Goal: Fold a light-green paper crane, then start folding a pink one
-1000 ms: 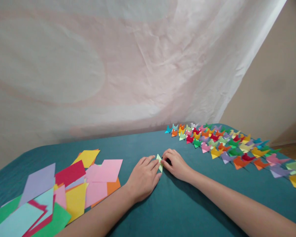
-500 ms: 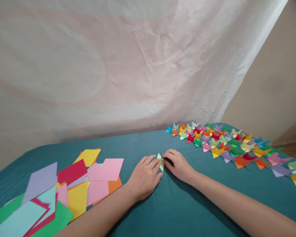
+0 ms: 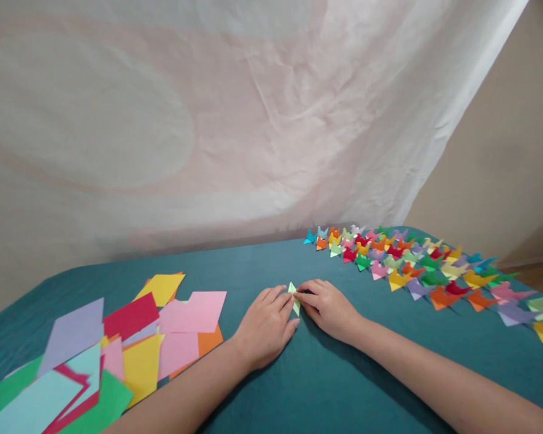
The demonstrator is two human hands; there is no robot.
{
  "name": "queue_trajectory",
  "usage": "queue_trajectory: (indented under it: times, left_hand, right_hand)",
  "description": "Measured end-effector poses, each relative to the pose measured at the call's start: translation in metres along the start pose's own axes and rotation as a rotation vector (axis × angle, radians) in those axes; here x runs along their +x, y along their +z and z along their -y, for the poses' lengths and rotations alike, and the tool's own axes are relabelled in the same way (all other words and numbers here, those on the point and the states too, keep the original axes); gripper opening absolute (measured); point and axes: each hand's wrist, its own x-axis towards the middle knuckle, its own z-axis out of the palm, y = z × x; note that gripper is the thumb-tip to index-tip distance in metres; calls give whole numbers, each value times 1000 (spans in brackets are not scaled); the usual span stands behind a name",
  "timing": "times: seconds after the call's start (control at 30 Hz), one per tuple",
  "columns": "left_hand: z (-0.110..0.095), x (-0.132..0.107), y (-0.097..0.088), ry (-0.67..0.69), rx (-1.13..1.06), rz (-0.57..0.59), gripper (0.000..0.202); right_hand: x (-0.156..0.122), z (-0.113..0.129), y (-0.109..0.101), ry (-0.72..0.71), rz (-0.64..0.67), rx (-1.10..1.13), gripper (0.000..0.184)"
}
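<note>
A small light green folded origami paper (image 3: 295,306) lies on the table between my hands, its pointed ends showing at top and bottom. My left hand (image 3: 266,325) rests low over the table with its fingertips holding the paper down from the left. The thumb is bent in beside the lower point. From the other side, my right hand (image 3: 328,307) has thumb and index finger closed together on the paper's middle, the other fingers curled. The fingertips cover part of the folds.
Loose coloured paper squares (image 3: 178,355) overlap in a pile at the left. Several rows of folded paper birds (image 3: 400,280) stand along the right side. A teal cloth (image 3: 344,392) covers the table, and a pale curtain (image 3: 208,120) hangs behind it.
My right hand's fingers have shifted slightly, with the index finger straighter over the paper's middle. My left hand and the paper stay almost in place.
</note>
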Motion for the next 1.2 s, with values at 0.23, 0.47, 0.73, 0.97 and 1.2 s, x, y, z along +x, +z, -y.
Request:
queue_trajectory:
  times: [0.23, 0.47, 0.73, 0.97, 1.2]
  left_hand:
    - [-1, 1, -1, -8, 11, 23, 38]
    - [-1, 1, -1, -7, 23, 31, 39]
    - [-1, 2, -3, 3, 50, 43, 38]
    - [-1, 3, -3, 13, 70, 41, 38]
    - [-1, 3, -4, 9, 79, 47, 38]
  right_hand:
    - [0, 1, -3, -18, 36, -44, 26]
    - [-6, 2, -5, -96, 58, -103, 35]
    - [-6, 4, -5, -89, 114, -192, 35]
    - [-4, 10, -10, -57, 191, -215, 30]
    - [4, 17, -21, -40, 287, -235, 30]
